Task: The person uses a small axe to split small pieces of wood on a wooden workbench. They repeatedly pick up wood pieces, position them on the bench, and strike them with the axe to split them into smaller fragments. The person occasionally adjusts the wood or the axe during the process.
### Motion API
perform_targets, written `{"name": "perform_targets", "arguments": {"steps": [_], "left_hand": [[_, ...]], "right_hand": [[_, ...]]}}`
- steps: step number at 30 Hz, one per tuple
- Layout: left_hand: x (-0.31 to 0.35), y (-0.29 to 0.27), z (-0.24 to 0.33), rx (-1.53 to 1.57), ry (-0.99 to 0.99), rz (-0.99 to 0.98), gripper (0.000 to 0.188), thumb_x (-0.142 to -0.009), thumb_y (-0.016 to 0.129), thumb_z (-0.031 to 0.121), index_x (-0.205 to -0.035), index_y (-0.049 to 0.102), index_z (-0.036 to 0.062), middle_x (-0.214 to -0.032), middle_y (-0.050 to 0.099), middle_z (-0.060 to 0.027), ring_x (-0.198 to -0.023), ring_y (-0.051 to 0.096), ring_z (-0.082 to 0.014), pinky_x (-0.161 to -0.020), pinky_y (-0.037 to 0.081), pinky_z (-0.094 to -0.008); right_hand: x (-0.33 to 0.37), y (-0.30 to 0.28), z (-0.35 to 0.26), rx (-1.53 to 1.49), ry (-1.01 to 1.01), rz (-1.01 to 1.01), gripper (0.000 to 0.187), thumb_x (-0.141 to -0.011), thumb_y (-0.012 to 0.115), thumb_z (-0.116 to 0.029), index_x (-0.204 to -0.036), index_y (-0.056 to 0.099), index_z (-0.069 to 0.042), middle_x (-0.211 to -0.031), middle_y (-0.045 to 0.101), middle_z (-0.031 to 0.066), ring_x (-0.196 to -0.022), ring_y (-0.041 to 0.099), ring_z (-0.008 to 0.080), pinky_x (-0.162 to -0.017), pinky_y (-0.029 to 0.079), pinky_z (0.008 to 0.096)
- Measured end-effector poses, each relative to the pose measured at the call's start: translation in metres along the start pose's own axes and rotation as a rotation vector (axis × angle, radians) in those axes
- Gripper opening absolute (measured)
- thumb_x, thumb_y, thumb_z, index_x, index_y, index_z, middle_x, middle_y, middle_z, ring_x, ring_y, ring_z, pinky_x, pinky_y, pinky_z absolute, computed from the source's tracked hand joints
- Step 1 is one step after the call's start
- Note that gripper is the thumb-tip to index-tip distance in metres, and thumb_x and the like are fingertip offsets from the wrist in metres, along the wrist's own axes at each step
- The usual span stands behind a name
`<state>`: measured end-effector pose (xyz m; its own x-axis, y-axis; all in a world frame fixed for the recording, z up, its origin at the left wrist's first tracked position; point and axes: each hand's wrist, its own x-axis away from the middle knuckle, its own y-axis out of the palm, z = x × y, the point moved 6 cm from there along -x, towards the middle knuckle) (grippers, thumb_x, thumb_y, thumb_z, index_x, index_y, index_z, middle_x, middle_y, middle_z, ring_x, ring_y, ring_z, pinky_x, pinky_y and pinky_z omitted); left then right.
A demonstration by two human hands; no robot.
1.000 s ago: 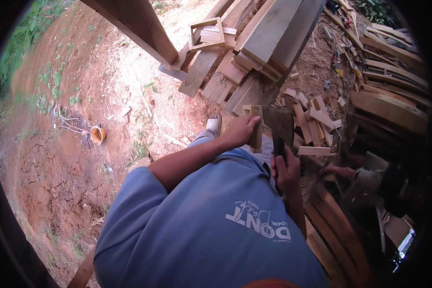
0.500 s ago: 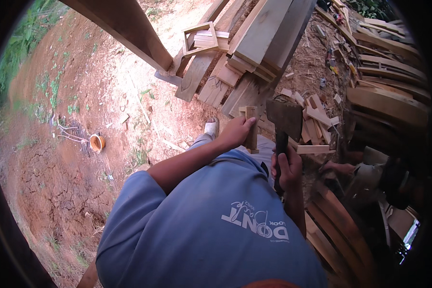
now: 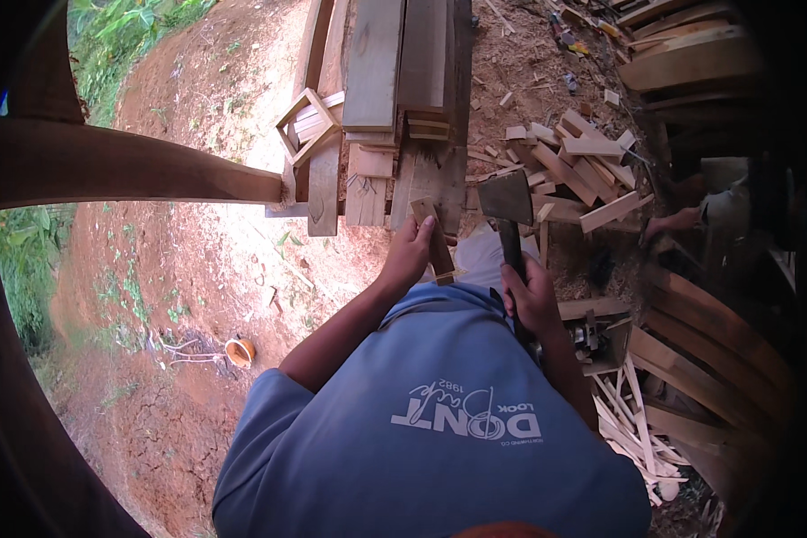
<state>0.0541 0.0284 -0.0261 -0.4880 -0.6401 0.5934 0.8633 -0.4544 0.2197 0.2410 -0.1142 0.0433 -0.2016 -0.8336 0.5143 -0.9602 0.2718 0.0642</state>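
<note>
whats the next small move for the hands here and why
I'd probably slide the left hand toward the near end of the wooden piece before bringing the broad-bladed tool closer: that hand grips near the far end, and the right hand holds the tool to the right, apart from the wood.

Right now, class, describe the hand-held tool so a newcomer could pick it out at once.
Start from the blue shirt, low in the picture. At its upper right, the right hand grips the tool. Its dark handle and broad, flat head set it apart from the wooden piece in the left hand.
</note>
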Motion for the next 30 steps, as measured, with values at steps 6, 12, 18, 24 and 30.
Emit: {"name": "perform_targets", "arguments": {"steps": [6,12,18,24,30], "left_hand": [[0.012,0.010,-0.004,0.133,-0.029,-0.009,0.037,-0.117,0.037,0.039,-0.122,0.049,0.0042,-0.091,0.068,-0.0117,-0.080,0.075,-0.0265,-0.074,0.063,-0.0384],[0.015,0.012,0.001,0.348,-0.035,-0.062,0.033,-0.116,0.041,0.038,-0.115,0.050,0.0065,-0.088,0.064,-0.0107,-0.070,0.069,-0.0232,-0.066,0.059,-0.0360],[0.007,0.017,-0.014,0.484,-0.073,0.018,0.028,-0.116,0.044,0.036,-0.113,0.048,0.0083,-0.082,0.059,-0.0073,-0.061,0.057,-0.0182,-0.059,0.053,-0.0338],[0.011,0.021,-0.009,0.534,-0.103,0.054,0.026,-0.115,0.046,0.036,-0.110,0.046,0.0106,-0.081,0.057,-0.0074,-0.060,0.056,-0.0189,-0.057,0.052,-0.0345],[0.004,0.023,-0.018,0.511,-0.071,0.067,0.027,-0.115,0.046,0.036,-0.110,0.044,0.0097,-0.080,0.055,-0.0081,-0.060,0.054,-0.0192,-0.055,0.051,-0.0352]], "right_hand": [[0.000,0.007,-0.024,0.351,-0.091,-0.071,0.029,-0.106,0.064,-0.021,-0.119,0.063,0.005,-0.084,0.069,0.0128,-0.068,0.068,0.0194,-0.063,0.052,0.0328],[-0.014,0.038,-0.062,0.530,-0.232,-0.153,0.033,-0.103,0.065,-0.018,-0.125,0.062,0.006,-0.099,0.074,0.0257,-0.096,0.076,0.0382,-0.086,0.056,0.0419],[-0.018,0.042,-0.062,0.610,-0.325,-0.190,0.034,-0.105,0.062,-0.018,-0.131,0.060,0.004,-0.088,0.070,0.0170,-0.078,0.070,0.0263,-0.071,0.053,0.0371],[-0.028,0.039,-0.054,0.652,-0.339,-0.204,0.032,-0.109,0.056,-0.020,-0.130,0.060,0.004,-0.071,0.059,0.0013,-0.056,0.055,0.0080,-0.052,0.044,0.0261],[-0.010,0.038,-0.075,0.586,-0.200,-0.190,0.032,-0.106,0.058,-0.019,-0.130,0.062,0.002,-0.072,0.064,0.0086,-0.064,0.066,0.0195,-0.063,0.052,0.0358]]}}
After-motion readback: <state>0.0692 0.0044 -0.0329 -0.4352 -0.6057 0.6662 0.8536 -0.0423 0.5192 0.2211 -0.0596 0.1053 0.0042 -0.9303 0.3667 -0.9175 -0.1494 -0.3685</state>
